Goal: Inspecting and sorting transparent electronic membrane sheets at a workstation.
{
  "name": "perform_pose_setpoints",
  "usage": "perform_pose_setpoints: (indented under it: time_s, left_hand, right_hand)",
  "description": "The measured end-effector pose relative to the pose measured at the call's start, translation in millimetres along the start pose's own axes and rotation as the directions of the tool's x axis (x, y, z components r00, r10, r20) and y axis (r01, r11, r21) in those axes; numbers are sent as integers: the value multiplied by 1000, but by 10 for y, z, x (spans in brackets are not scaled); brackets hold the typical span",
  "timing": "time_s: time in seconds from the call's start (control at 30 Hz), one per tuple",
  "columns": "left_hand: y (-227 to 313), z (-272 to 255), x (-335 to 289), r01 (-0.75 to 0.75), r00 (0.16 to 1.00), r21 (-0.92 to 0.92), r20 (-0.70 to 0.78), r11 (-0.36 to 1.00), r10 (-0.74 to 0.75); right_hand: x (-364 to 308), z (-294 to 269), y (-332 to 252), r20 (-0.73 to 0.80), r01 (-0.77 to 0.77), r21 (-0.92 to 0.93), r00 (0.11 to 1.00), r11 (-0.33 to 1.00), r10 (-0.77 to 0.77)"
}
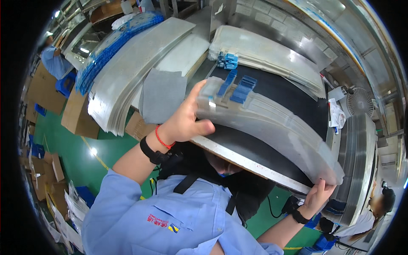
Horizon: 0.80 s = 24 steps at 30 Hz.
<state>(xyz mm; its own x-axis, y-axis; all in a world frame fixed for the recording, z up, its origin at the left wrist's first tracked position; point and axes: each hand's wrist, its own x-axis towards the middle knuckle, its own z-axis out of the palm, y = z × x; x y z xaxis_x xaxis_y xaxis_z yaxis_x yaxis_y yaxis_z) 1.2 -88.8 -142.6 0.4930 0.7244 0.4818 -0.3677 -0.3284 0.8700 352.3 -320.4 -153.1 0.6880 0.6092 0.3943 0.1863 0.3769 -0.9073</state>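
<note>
A stack of long, curved, clear plastic sheets (272, 117) is held up between my two hands, over a black work surface (272, 83). My left hand (187, 119) is closed around its left end, with the fingers behind it and the thumb in front. At the lower right end, my right hand (319, 196) grips the sheets' edge between thumb and fingers. Blue strips (243, 89) stand out near the stack's left end. Behind it lies another pile of clear sheets (272, 49), with a bundle of small blue pieces (227, 60) at its left.
Large stacks of sheets (140, 70) stand to the left, beside a grey cloth (163, 95) and blue-edged sheets (114, 42). More sheets (355, 165) are piled at the right, near a fan (359, 102). Cardboard boxes (80, 112) sit on the green floor. Co-workers are at both sides.
</note>
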Motion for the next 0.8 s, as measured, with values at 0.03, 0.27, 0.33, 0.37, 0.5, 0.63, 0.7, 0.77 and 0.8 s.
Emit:
perform_pose_setpoints:
  time_s: [0.03,0.27,0.33,0.37,0.5,0.63,0.7,0.77,0.8]
  left_hand:
    - [-17,7,56,18,1000,-98,-10,995,-19]
    - [21,4,379,174,976,-127,-111,976,-189]
    - [14,-88,445,115,983,-31,-137,993,-118]
    - [32,-50,421,44,990,-53,-132,998,-51]
    - [112,56,291,-19,998,-79,-55,997,15]
    - [99,-93,491,301,953,-245,54,922,-297]
    - [139,-7,587,260,960,-240,-40,935,-277]
    - [183,-6,562,282,949,-354,-30,891,-313]
    - [244,-16,495,282,954,-394,21,875,-298]
  right_hand:
    - [-4,4,7,-5,51,20,999,998,-51]
    - [153,72,-174,-115,-208,115,969,971,221]
    - [200,79,-208,-91,-200,52,975,978,204]
    - [192,112,-226,-70,-141,38,987,989,144]
    - [168,272,-283,0,-8,8,1000,1000,8]
    - [264,230,-277,-34,-115,-36,993,993,114]
    - [330,249,-287,-50,-183,-45,982,982,180]
    - [318,268,-303,-100,-181,43,978,983,185]
    - [297,204,-326,-122,-184,118,972,976,198]
